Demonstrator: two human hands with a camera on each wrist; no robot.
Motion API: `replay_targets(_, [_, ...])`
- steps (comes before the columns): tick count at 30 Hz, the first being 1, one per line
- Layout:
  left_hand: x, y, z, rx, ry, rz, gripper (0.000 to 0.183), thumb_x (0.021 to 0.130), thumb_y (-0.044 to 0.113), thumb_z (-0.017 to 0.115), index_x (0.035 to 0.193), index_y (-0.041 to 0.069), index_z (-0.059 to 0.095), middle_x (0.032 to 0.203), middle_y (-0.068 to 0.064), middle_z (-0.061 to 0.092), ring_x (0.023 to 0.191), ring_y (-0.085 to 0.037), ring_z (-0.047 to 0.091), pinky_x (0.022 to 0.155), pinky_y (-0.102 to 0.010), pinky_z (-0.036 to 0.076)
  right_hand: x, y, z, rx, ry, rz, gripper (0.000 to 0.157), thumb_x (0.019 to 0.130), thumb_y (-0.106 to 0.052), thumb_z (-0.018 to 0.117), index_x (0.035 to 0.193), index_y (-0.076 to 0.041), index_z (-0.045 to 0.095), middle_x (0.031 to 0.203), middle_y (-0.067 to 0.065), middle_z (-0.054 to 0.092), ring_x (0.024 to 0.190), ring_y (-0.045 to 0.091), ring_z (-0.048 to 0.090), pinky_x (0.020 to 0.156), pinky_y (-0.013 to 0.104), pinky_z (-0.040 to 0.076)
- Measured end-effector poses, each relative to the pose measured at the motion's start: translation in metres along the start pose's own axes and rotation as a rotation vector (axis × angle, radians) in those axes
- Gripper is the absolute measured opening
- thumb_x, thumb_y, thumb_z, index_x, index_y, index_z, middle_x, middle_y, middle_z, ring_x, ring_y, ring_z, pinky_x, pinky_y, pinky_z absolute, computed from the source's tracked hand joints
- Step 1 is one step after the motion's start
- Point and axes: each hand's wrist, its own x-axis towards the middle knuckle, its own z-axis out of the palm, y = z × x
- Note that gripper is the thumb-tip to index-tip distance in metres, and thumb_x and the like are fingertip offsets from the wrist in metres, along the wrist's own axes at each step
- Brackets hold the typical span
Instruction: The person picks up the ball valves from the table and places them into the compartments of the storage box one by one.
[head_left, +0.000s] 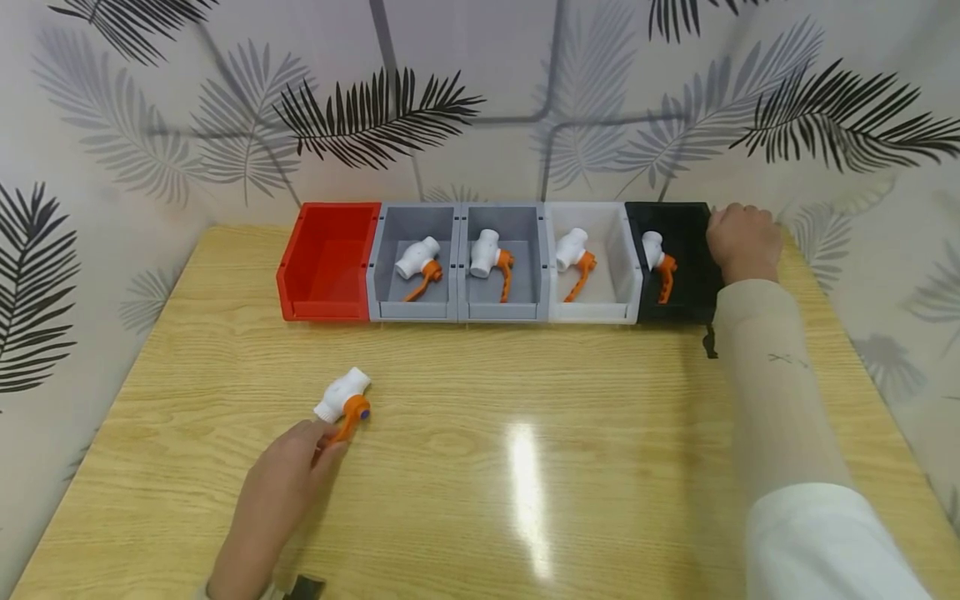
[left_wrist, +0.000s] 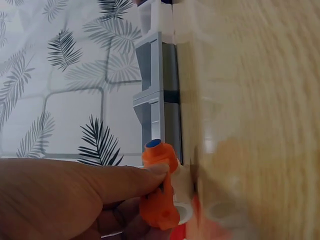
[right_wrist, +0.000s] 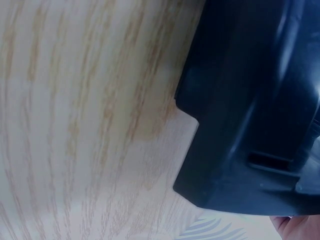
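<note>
A white ball valve [head_left: 344, 394] with an orange lever stands out over the wooden table, left of centre. My left hand [head_left: 281, 479] pinches it by the orange lever [left_wrist: 160, 200], thumb on top, in the left wrist view. At the far right, my right hand [head_left: 744, 242] grips the back right corner of the black bin [head_left: 693, 250]; the bin's wall fills much of the right wrist view, where only a bit of the hand [right_wrist: 297, 227] shows. Its fingertips are hidden. Inside the black bin lies another valve [head_left: 658, 258].
Left of the black bin, joined in a row, are a white bin [head_left: 611, 287], two grey bins [head_left: 476, 296] [head_left: 382, 292] and a red bin [head_left: 330, 258]. One similar valve lies in the white bin and one in each grey bin. A leaf-patterned cloth [head_left: 480, 100] hangs behind the table [head_left: 450, 500].
</note>
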Motion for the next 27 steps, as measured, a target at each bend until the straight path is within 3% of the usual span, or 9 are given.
replay_targets(9, [0.017,0.013,-0.029,0.032,0.013,0.110,0.019,0.081,0.013,0.070,0.096,0.002,0.065,0.081,-0.004,0.062,0.063,-0.014,0.051,0.055,-0.032,0.043,-0.001,0.003,-0.001,0.002,0.004,-0.003,0.062,0.098,-0.030,0.007,0.112,0.019,0.043,0.114,0.040,0.043,0.103,0.055,0.040,0.085,0.062,0.033])
replay_targets(18, [0.036,0.022,-0.055,0.054,0.047,0.099,0.021,0.082,0.013,0.069,0.099,0.002,0.064,0.086,-0.008,0.063,0.070,-0.020,0.054,0.057,-0.034,0.044,0.001,0.002,0.002,0.005,0.010,-0.001,0.062,0.098,-0.031,0.008,0.113,0.018,0.043,0.113,0.039,0.043,0.103,0.055,0.041,0.085,0.062,0.034])
replay_targets(27, [0.059,0.016,-0.060,0.100,0.082,0.104,0.020,0.082,0.010,0.069,0.098,0.000,0.064,0.086,-0.012,0.062,0.070,-0.024,0.052,0.058,-0.037,0.047,0.001,-0.001,0.000,-0.004,0.003,-0.005,0.063,0.098,-0.032,0.007,0.112,0.018,0.044,0.113,0.038,0.044,0.102,0.054,0.042,0.084,0.062,0.034])
